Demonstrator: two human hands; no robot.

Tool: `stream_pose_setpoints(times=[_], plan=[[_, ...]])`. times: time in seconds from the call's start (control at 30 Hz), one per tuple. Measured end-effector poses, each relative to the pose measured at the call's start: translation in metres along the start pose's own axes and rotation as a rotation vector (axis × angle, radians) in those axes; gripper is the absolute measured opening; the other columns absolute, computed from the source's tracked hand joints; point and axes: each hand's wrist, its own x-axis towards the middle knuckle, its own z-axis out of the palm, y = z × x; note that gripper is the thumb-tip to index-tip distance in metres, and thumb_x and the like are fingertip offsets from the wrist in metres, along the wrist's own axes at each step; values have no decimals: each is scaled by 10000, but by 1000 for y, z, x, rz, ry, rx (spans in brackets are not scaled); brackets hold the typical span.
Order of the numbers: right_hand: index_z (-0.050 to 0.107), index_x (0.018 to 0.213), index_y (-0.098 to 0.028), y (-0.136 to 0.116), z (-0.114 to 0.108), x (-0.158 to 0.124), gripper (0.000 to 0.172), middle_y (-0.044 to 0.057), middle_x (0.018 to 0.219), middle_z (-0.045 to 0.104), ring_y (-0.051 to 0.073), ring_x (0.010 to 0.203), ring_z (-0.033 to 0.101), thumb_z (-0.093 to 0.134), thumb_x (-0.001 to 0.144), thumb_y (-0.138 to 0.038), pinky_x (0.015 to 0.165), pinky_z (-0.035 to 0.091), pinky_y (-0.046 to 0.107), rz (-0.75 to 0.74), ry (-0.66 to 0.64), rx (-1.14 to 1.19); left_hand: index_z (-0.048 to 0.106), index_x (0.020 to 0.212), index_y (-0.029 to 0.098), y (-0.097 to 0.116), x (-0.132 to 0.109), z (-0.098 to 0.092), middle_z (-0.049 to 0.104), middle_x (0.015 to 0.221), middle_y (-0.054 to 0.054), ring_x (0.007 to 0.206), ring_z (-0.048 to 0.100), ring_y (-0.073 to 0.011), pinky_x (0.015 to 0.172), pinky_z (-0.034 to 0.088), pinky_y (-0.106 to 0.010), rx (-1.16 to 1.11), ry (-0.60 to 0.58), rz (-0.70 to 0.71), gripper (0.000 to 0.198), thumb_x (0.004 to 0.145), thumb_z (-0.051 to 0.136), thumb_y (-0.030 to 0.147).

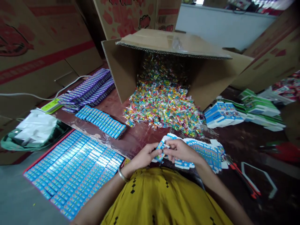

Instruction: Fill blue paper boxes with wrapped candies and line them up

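Observation:
Close in front of my body, my left hand [150, 154] grips a small blue printed carton [160, 145] between thumb and fingers. At the carton's other side, my right hand [179, 150] is closed with its fingertips on the carton's end; a small pale bit shows there, too small to make out. Flat blue cartons [203, 153] lie fanned out beneath and beside my right hand. Beyond both hands, a heap of small clear packets of colourful candies [164, 106] spills from a cardboard box [211, 75] lying on its side.
A row of blue cartons [100, 121] and stacked purple cartons [89, 89] stand left. Below them is a tray packed with blue cartons [75, 168]. A green bag [14, 140] holds white pieces. Blue and green carton stacks [222, 114] and red-handled pliers [243, 176] lie right.

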Motion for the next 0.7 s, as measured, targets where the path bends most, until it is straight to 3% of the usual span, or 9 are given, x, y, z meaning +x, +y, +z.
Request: stream_pose_setpoints(times=[0.07,0.13,0.2,0.33,0.43,0.5,0.57,0.7], plan=[[616,904,-202,3,7,7,262,-18,632,641,117,464,570,624,843,-456,433,417,211,-99,311,77,687,1091,138,-5,4,5,684,931,-45,834,580,-171,793,441,-257,-78,138,6,329,895,577,378],[619,947,-208,7,16,14,278,-2,735,657,135,589,594,672,805,-441,528,459,233,-201,544,82,681,1090,141,-11,9,11,683,939,-43,819,582,-160,781,451,-256,-186,276,11,319,879,604,367],[636,866,-201,13,23,19,252,1,760,641,150,683,581,689,789,-435,609,463,246,-246,620,13,679,1070,144,-18,13,18,685,928,-40,799,589,-154,764,466,-257,-281,394,11,310,855,639,362],[529,578,-189,24,35,25,382,-51,541,437,109,538,409,604,855,-442,511,335,232,-222,757,-92,675,946,137,-30,21,31,678,826,-24,718,605,-143,693,492,-256,-389,606,8,278,793,704,367],[595,621,-188,30,40,31,339,-44,552,471,116,545,430,600,857,-431,522,355,237,-232,832,-74,631,1020,169,-32,22,33,653,783,11,669,595,-109,652,485,-219,-358,717,45,330,758,742,336],[695,840,-193,31,42,35,236,-15,681,613,143,620,531,611,851,-413,588,437,254,-246,851,-3,565,1186,205,-29,21,31,666,852,5,705,616,-108,675,498,-213,-257,743,79,480,755,747,313],[695,1062,-210,30,43,38,291,25,878,700,176,747,614,633,838,-386,691,500,292,-275,882,65,489,1320,223,-25,17,29,685,1029,-47,840,658,-144,765,525,-249,-130,692,90,579,793,708,322],[709,1095,-243,25,43,40,287,42,989,714,200,873,643,659,824,-325,793,514,323,-362,921,45,412,1423,240,-25,12,18,601,1328,-85,1163,606,-228,973,494,-343,29,510,30,602,868,607,372]])
